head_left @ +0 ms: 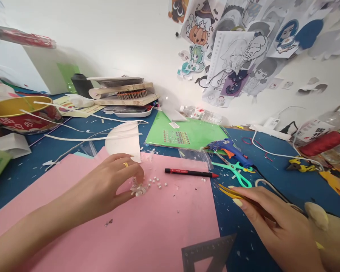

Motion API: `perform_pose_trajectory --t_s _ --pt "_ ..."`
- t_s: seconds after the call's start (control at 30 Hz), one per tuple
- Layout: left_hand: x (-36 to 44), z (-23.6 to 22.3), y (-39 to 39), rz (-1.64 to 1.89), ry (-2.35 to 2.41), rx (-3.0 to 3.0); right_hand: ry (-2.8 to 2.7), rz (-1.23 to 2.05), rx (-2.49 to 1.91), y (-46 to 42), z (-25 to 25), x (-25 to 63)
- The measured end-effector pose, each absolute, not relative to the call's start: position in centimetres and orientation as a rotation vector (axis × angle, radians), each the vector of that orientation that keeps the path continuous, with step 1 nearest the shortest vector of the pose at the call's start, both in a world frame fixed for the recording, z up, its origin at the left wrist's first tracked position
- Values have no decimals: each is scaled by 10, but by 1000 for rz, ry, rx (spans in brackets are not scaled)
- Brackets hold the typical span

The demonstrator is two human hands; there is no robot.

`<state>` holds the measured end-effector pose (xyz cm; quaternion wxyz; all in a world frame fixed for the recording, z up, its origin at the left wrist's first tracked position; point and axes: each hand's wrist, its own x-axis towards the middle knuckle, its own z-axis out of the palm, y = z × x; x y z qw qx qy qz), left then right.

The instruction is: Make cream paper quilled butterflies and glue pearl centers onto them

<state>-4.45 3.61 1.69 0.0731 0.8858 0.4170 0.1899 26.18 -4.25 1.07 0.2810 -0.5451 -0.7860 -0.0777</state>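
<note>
One broad blue table (235,223) takes up most of what I see from here, littered with scraps, and a large pink sheet (147,234) covers much of its near side. Beyond that lies a green sheet (209,136) with rows of tiny stickers on it.

The left hand (113,173), a ring on one finger, reaches in over the pink sheet with thumb and fingers pinched on something small. The right hand (283,223) is off the sheet's right edge, closed around gold tweezers (229,192) that point back toward the work; whether their tips meet, I can't tell.

A grey set square (209,245) straddles the sheet's near right corner. Farther back, a blue glue gun (223,145) lies next to turquoise scissors (240,177), and a red and black pen (189,173) crosses the sheet's edge.

What the left fingers grip is a clear and whitish cluster (138,189), low over the pink sheet. Smallest of all, loose pearly beads (159,184) lie just to its right.

I'd judge this to be fine assembly, with the cluster being steadied or turned. Next seems to call for a firm left pinch and a careful approach with the tweezers, without scattering the beads.
</note>
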Motion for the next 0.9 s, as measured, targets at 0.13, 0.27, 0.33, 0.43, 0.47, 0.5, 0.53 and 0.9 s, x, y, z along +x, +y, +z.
perform_pose_trajectory --t_s 0.13,0.27,0.33,0.43,0.47,0.5,0.53,0.9 --pt "-63 7 52 490 1299 2808 -2125 -190 -1449 -41 9 262" --pt "-78 17 59 472 1345 2846 -2126 -179 -1461 -41 7 262" --pt "-80 27 56 264 1462 2910 -2110 -166 -1479 -41 6 261" --pt "-79 37 49 15 1567 2868 -2057 -147 -1501 -41 6 257" --pt "-78 38 47 -25 1563 2837 -2042 -140 -1506 -41 6 256" --pt "-78 39 45 -45 1554 2800 -2034 -132 -1513 -41 6 254" --pt "-77 39 44 -67 1553 2755 -2031 -128 -1516 -40 6 254" --pt "-73 45 38 -199 1591 2492 -2047 -175 -1539 -39 7 253"
